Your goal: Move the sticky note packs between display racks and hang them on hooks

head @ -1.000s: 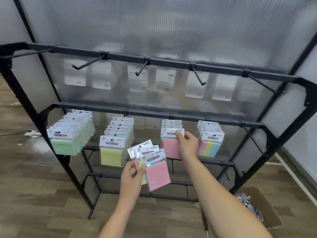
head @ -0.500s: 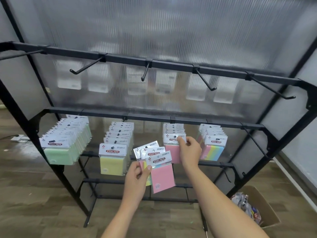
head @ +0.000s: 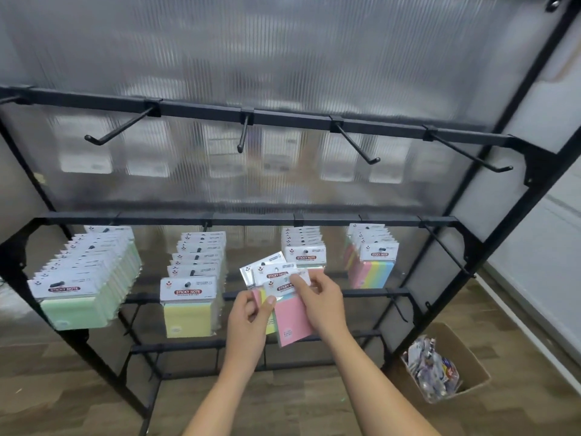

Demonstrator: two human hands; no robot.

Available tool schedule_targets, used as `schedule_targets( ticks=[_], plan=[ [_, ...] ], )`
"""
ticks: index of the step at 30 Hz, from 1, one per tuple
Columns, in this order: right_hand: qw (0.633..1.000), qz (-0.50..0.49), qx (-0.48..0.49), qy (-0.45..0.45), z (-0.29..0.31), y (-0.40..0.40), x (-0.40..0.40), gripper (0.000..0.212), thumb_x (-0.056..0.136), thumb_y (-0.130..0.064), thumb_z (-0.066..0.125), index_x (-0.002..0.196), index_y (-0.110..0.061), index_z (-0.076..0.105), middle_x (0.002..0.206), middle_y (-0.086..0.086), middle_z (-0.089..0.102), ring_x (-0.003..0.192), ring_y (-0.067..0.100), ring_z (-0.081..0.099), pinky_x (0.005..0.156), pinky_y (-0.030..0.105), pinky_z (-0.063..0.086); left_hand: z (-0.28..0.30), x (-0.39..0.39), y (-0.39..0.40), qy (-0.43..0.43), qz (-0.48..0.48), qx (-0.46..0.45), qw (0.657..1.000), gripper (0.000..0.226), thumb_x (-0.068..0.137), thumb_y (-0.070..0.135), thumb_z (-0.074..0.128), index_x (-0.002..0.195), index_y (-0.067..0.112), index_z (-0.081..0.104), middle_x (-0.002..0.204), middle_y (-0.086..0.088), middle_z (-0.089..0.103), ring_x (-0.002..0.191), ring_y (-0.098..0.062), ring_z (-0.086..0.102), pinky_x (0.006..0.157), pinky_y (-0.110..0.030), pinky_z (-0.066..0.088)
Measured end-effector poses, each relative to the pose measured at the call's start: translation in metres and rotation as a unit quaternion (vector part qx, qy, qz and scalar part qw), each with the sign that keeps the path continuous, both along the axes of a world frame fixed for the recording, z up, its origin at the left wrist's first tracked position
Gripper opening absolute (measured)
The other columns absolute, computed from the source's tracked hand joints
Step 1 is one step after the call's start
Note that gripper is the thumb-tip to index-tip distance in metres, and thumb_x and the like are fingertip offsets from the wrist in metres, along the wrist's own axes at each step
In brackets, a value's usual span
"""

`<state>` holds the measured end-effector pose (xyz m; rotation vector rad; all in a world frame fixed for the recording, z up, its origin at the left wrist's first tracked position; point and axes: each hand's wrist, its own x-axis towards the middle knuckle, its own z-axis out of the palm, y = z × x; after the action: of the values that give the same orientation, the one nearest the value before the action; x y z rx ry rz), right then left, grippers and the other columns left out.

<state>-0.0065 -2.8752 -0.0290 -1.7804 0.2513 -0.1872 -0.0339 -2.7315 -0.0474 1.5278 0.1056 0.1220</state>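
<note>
A black display rack (head: pixel 531 158) fills the frame, backed by a ribbed translucent panel (head: pixel 283 58); its upper bar carries bare hooks (head: pixel 358 146), its middle bar four loaded rows; green packs (head: pixel 78 306) hang at lower left, yellow packs (head: pixel 188 316) right of them, pink packs (head: pixel 303 256) at centre and rainbow packs (head: pixel 374 273) toward the right; a cardboard box (head: pixel 471 369) of wrapped items sits on the wood floor (head: pixel 47 388) at lower right; both forearms rise from the bottom edge to centre frame, in front of the rack's lower bars; the left hand (head: pixel 248 322) curls round a fan of held sticky note packs (head: pixel 290 322), thumb pressed on the front; the right hand (head: pixel 320 302) meets it from the right, fingers bent over the front pink pack and pinching near its white header card; the fan sits just below and in front of the pink row, partly covering it.
</note>
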Motion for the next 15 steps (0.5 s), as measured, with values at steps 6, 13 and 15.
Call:
schedule_targets(
  ticks=[6, 13, 15],
  plan=[
    [0.991, -0.116, 0.009, -0.061, 0.006, -0.026, 0.015, 0.021, 0.093, -0.030, 0.068, 0.078, -0.015, 0.068, 0.071, -0.001, 0.067, 0.064, 0.007, 0.054, 0.060, 0.023, 0.042, 0.001, 0.005, 0.004, 0.008, 0.005, 0.011, 1.000, 0.020, 0.093, 0.026, 0.065, 0.092, 0.008, 0.056, 0.081, -0.006, 0.071, 0.079, -0.008, 0.064, 0.074, -0.024, 0.045],
    [0.990, -0.110, -0.054, -0.065, 0.017, -0.019, 0.042, 0.021, 0.093, -0.028, 0.068, 0.078, -0.012, 0.068, 0.074, -0.001, 0.069, 0.066, 0.004, 0.056, 0.058, 0.016, 0.042, 0.007, 0.001, 0.016, 0.009, 0.022, 0.014, 1.000, 0.011, 0.095, 0.023, 0.062, 0.092, 0.013, 0.058, 0.087, 0.004, 0.073, 0.087, -0.006, 0.066, 0.077, -0.023, 0.046],
    [0.988, -0.130, -0.049, -0.067, 0.015, -0.016, 0.046, 0.023, 0.091, -0.027, 0.069, 0.075, -0.010, 0.067, 0.073, 0.003, 0.068, 0.065, 0.009, 0.054, 0.059, 0.019, 0.041, 0.007, -0.001, 0.016, 0.008, 0.019, 0.017, 1.000, 0.009, 0.095, 0.022, 0.063, 0.094, 0.013, 0.060, 0.088, 0.005, 0.074, 0.088, -0.004, 0.067, 0.077, -0.021, 0.047]
  ],
)
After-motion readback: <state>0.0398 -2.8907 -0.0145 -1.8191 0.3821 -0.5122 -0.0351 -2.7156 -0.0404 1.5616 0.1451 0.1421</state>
